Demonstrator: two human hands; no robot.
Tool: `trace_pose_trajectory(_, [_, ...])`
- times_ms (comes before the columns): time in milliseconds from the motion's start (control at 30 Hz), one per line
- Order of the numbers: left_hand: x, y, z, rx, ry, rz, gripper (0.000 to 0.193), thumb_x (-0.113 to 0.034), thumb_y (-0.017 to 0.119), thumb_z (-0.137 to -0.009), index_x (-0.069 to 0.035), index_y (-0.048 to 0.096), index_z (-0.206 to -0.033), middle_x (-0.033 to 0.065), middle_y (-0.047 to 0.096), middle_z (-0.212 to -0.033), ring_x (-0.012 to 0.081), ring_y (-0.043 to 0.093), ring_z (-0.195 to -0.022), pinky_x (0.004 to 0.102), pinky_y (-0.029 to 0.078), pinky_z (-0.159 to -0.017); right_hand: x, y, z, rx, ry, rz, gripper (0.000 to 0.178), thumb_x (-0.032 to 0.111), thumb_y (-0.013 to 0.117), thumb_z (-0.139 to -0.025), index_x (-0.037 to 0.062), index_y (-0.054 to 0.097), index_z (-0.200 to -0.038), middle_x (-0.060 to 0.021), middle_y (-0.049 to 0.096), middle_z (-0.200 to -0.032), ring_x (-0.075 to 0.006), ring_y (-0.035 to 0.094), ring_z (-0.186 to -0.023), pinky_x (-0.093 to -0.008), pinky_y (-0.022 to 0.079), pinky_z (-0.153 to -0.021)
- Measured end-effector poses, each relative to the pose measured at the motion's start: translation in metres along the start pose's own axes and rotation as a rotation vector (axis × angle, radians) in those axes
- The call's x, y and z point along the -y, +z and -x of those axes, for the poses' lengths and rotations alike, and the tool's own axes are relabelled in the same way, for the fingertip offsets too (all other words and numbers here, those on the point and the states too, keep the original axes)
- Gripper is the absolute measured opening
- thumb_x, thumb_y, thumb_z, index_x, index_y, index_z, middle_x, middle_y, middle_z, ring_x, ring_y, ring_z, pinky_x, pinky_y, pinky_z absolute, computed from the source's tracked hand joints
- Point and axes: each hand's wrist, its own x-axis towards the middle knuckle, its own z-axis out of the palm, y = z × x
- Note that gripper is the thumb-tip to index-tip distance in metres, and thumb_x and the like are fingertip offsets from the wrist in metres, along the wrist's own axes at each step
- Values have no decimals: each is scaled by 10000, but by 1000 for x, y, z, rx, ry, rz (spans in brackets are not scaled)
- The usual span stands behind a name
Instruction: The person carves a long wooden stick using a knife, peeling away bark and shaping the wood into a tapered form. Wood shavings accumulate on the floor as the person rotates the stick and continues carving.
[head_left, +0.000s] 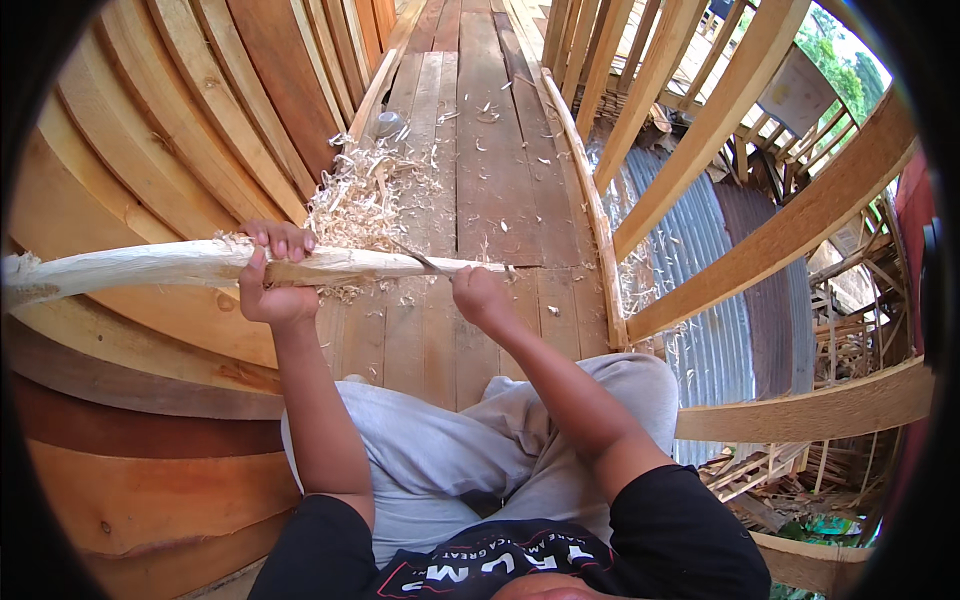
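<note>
A long pale wooden pole point(180, 265), stripped of bark, lies crosswise in front of me and tapers toward its right end. My left hand point(272, 290) is closed round its middle, thumb on the near side and fingers over the top. Near the thin end, my right hand point(481, 298) is closed on a knife, whose handle is hidden in the fist. The narrow dark knife blade point(418, 258) points up and left, crossing the pole's surface. Just beyond the pole is a heap of curled wood shavings point(360, 195).
Upright planks point(140, 110) form a wall on my left. To the right stands a slatted wooden railing point(690, 150), with corrugated metal sheets point(700, 290) below it. Shavings are scattered over the plank floor point(500, 180). A small grey round object point(388, 123) sits beyond the heap.
</note>
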Motion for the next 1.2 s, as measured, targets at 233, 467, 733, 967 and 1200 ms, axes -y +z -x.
trace_pose_trajectory(233, [6,40,15,148,20,-36,239,-175,587,-741,-77,448,-909,56,434,-742,172,445,-679,353,409,-693,51,-48,53,108,-45,-49,553,344,299,-922,-81,649,-871,-318,619,-952,-469,592,-945,-509,449,-874])
trace_pose_trajectory(467, [8,50,22,145,-1,-27,254,-143,576,-724,-72,440,-927,76,444,-754,178,449,-666,351,410,-693,45,-56,46,125,28,3,521,322,311,-928,-80,642,-923,-315,620,-967,-457,599,-948,-515,444,-884])
trace_pose_trajectory(733, [11,69,26,289,-34,-35,254,-150,577,-724,-70,427,-913,79,430,-747,183,442,-667,353,410,-695,-66,-27,-24,154,-131,251,439,248,327,-910,-86,609,-876,-327,614,-913,-492,580,-933,-547,439,-843])
trace_pose_trajectory(967, [9,48,16,187,-16,-49,253,-154,565,-719,-73,422,-913,71,434,-756,187,450,-687,358,409,-706,4,-42,2,185,74,-34,492,291,291,-896,-95,594,-871,-363,570,-1022,-491,544,-1016,-516,416,-901])
trace_pose_trajectory(1200, [11,58,24,193,-7,-44,265,-149,568,-722,-68,427,-930,77,433,-762,186,443,-673,358,412,-707,-61,-27,-20,156,-20,235,403,211,340,-893,-56,637,-954,-311,614,-1001,-457,598,-951,-507,469,-852])
